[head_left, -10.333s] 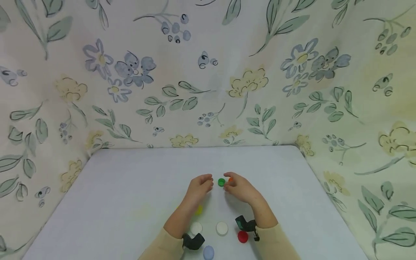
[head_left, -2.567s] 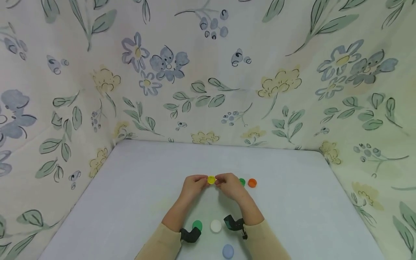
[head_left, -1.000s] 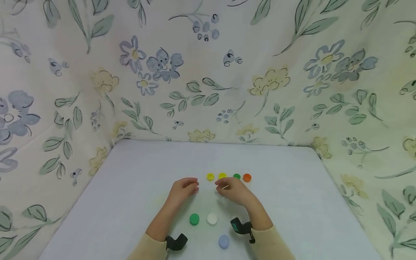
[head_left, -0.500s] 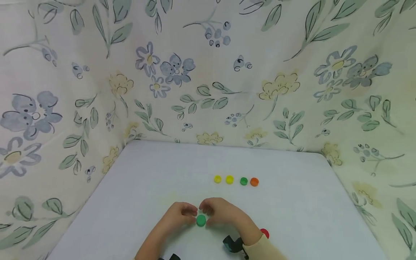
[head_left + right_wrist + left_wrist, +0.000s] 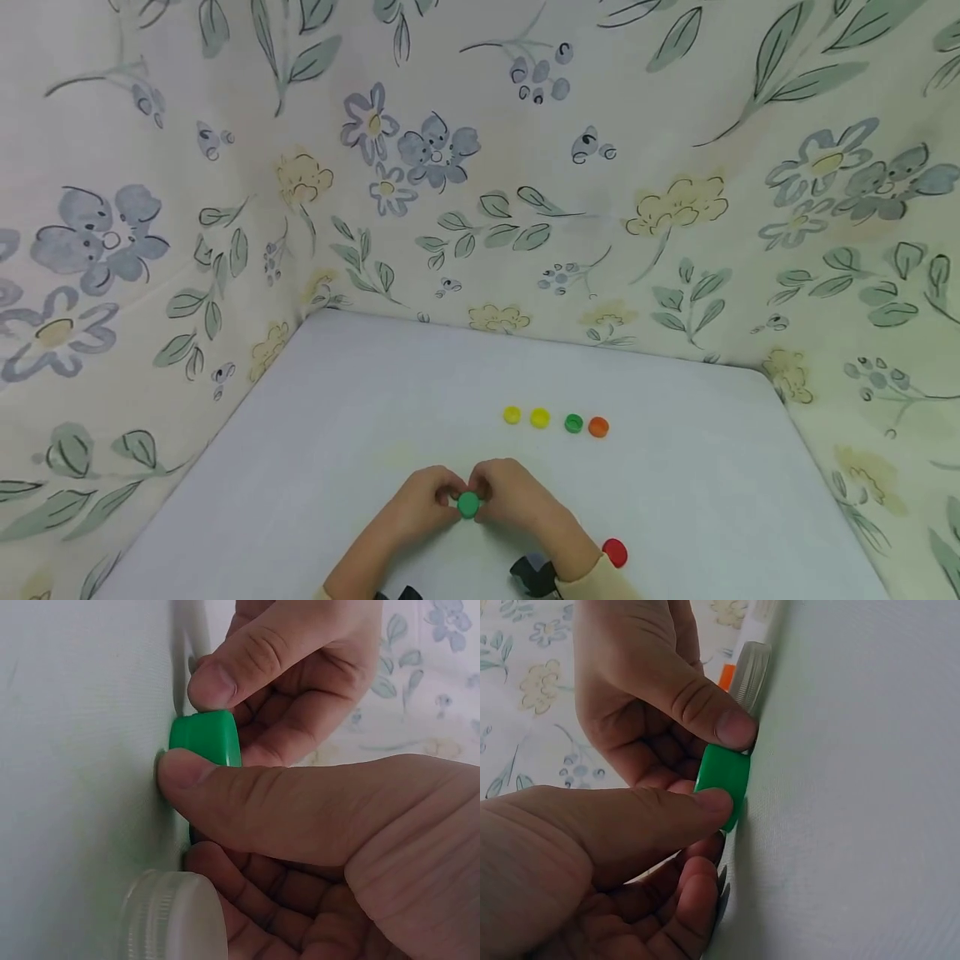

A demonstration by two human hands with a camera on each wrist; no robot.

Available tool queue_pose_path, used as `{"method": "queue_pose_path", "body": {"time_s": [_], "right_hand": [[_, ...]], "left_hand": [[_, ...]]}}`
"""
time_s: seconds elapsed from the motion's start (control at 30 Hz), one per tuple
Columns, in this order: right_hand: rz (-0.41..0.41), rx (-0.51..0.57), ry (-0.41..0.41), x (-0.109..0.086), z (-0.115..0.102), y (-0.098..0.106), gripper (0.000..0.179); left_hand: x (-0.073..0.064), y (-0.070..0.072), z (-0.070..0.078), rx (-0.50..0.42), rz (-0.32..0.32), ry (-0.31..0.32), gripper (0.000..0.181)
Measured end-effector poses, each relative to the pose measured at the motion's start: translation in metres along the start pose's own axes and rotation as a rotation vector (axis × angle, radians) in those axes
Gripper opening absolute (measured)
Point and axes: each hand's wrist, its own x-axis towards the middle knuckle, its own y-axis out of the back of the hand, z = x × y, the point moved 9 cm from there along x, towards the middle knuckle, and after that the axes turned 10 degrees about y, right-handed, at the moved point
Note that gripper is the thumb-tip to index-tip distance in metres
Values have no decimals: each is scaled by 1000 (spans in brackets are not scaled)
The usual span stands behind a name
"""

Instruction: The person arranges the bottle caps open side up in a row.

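Note:
A green bottle cap (image 5: 468, 504) stands top up on the near middle of the table, between both hands. My left hand (image 5: 423, 502) pinches it from the left, and in the left wrist view the thumb lies on the side of the green cap (image 5: 724, 784). From the right my right hand (image 5: 513, 500) grips the same cap; its thumb presses the rim in the right wrist view. A white ridged cap (image 5: 187, 922) is close beside the right hand there, hidden in the head view by that hand.
Farther back, two yellow caps (image 5: 540, 418), a green cap (image 5: 573, 423) and an orange cap (image 5: 598, 427) lie in a row, hollow sides up. A red cap (image 5: 615, 552) lies by the right sleeve. Floral cloth (image 5: 495, 250) hangs behind and beside the white table (image 5: 675, 475).
Over ten seconds, two yellow caps have joined the green and orange ones in the row. In the last second both hands have come back from the row and taken hold of the nearer green cap.

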Motion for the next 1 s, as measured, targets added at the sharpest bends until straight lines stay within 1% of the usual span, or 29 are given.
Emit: {"method": "queue_pose_path", "body": {"time_s": [0.1,0.2,0.33,0.47,0.57,0.63,0.7,0.77,0.83,0.9,1.0], "right_hand": [[8,34,10,0,1,3,27],[9,71,9,-1,2,7,25],[27,118,-5,-2,7,15,23],[79,171,0,-3,8,27,22],[126,209,-10,-1,7,38,25],[166,218,-23,2,5,48,27],[216,235,-46,6,4,60,25],[280,247,-69,9,3,74,23],[345,274,-102,11,5,86,19],[394,302,-124,12,8,93,18],[431,315,-161,13,17,94,18]], "left_hand": [[2,2,3,-9,-16,2,22],[4,4,1,-36,-34,11,24],[8,7,-1,-133,-54,17,24],[13,12,0,-255,-52,41,28],[20,21,5,-298,-26,63,30],[28,29,13,-306,0,65,29],[37,38,24,-299,33,51,28],[46,46,35,-302,63,40,28],[56,51,42,-318,86,41,30],[64,51,42,-363,103,63,31],[73,46,33,-451,130,116,31]]}}
